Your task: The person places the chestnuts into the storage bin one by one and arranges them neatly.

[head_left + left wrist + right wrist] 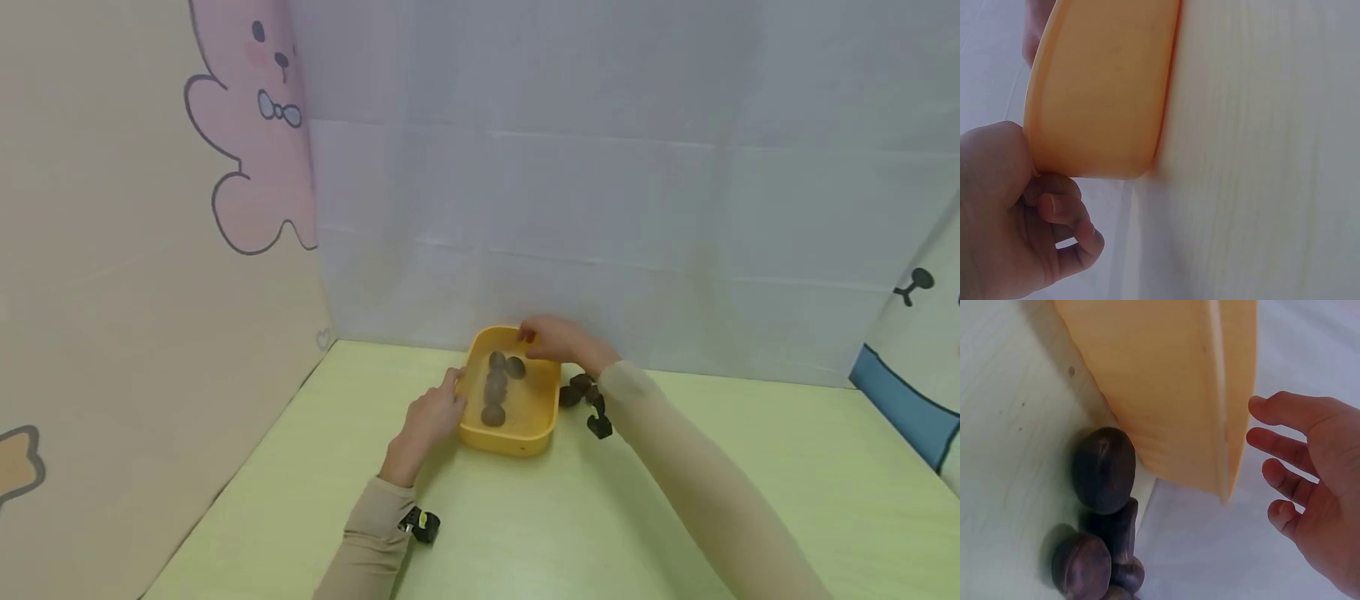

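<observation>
Table [525, 533]: left hand [432, 417] grips tray [502, 442], right hand [558, 340] hovers, fingers [1282, 447] apart

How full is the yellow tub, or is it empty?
Partly filled: the yellow tub has a few brown lumps inside, with bare yellow showing beside them.

The left hand [1007, 228] pinches the rim of an orange tub [1100, 94] at one end, thumb on one side, fingers curled on the other. The tub's smooth outer wall faces the camera, beside the pale, faintly streaked surface [1260, 150]. Part of the right hand [1035, 31] shows past the rim, before a whitish sheet [985, 69].
</observation>
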Demonstrator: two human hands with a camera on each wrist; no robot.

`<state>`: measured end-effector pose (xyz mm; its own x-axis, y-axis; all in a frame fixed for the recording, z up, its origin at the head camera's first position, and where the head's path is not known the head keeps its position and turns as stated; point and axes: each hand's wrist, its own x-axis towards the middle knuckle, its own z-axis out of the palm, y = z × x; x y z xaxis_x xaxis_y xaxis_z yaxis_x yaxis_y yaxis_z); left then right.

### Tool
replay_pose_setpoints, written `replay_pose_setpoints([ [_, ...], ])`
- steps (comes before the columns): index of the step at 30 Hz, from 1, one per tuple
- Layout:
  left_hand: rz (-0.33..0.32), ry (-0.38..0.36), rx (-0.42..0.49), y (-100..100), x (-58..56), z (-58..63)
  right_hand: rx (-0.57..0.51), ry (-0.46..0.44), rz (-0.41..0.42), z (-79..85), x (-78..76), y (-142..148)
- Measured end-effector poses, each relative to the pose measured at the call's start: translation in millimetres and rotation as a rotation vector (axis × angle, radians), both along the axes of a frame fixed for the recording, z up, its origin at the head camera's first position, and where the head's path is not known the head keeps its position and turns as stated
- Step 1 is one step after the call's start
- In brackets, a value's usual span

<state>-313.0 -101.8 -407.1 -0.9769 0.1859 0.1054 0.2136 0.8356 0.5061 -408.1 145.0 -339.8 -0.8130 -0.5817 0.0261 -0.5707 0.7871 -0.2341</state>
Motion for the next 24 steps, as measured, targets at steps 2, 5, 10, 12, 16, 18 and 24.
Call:
replay_pose_setpoints([
  [2,0.014,-0.003,-0.007,-1.1,-0.7,-0.9,-0.046,0.002,0.004,3.2,6.4,7.6],
  [5,0.019,0.001,-0.01,-2.2,-1.7,-1.6,-0.104,0.008,-0.01,6.0,16.6,19.7],
  [10,0.007,-0.012,-0.006,-2.1,-2.2,-2.2,-0.191,0.004,-0.093,2.8,34.5,40.2],
  [12,0.005,-0.015,-0.008,-2.1,-1.3,-2.2,-0.227,-0.002,-0.145,-1.4,43.3,48.1],
  [16,0.009,-0.007,-0.012,-3.7,1.0,-1.2,-0.305,-0.028,-0.237,-8.6,62.5,63.0],
  [18,0.009,0.001,-0.012,-5.1,1.3,-0.5,-0.342,-0.034,-0.258,-11.6,71.2,69.4],
  [24,0.011,-0.003,-0.015,-6.2,1.5,1.8,-0.395,-0.022,-0.307,-21.5,93.0,82.7],
])
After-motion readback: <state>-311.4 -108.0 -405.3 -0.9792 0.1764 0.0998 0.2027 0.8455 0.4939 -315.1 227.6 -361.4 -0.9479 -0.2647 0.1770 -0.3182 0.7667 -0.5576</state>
